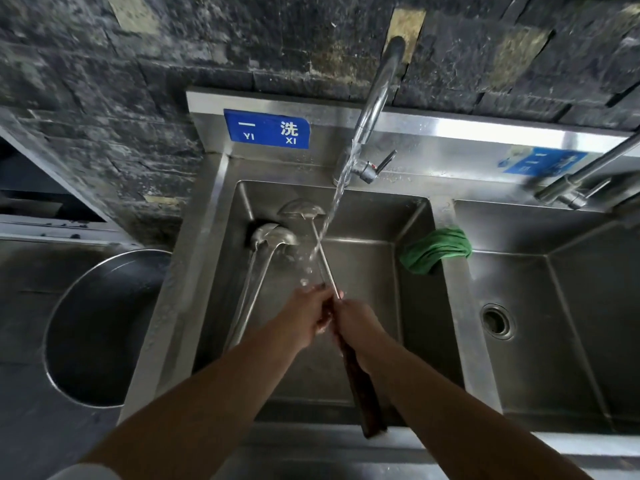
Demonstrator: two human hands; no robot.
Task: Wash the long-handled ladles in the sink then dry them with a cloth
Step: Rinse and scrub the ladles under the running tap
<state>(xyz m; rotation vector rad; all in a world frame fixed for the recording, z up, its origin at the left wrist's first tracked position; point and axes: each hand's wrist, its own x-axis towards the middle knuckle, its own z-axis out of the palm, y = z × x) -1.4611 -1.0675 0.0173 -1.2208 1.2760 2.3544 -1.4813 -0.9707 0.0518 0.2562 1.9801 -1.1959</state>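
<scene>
I hold one long-handled ladle [302, 211] over the left sink basin [412, 306]. Its steel bowl points away from me, and its dark wooden handle runs back toward me. My left hand [306, 311] and my right hand [356, 318] both grip the shaft where steel meets wood. Water from the curved tap [375, 95] runs onto the shaft just in front of my hands. Two more ladles [273, 237] lean in the basin's left corner, bowls up against the wall. A green cloth [434, 249] lies crumpled on the divider between the basins.
A second basin with a round drain [497, 322] lies to the right, with another tap [581, 178] above it. A large round steel pot [100, 327] sits in the counter to the left. A blue label [266, 129] is stuck on the backsplash. A dark tiled wall is behind.
</scene>
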